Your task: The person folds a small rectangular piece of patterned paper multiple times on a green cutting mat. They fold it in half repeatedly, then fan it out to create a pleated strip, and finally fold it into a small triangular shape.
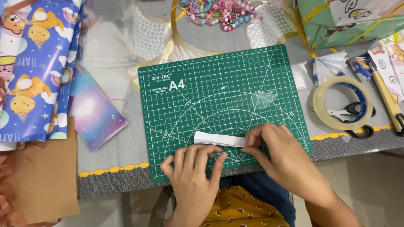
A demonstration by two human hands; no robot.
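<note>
Folded white paper strip (219, 139), narrow, flat on green mat (219, 88).

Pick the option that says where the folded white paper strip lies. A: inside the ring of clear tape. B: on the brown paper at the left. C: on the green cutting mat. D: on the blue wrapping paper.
C: the folded white paper strip lies on the green cutting mat, with the right hand pinching its end and the left hand just below it.
</note>
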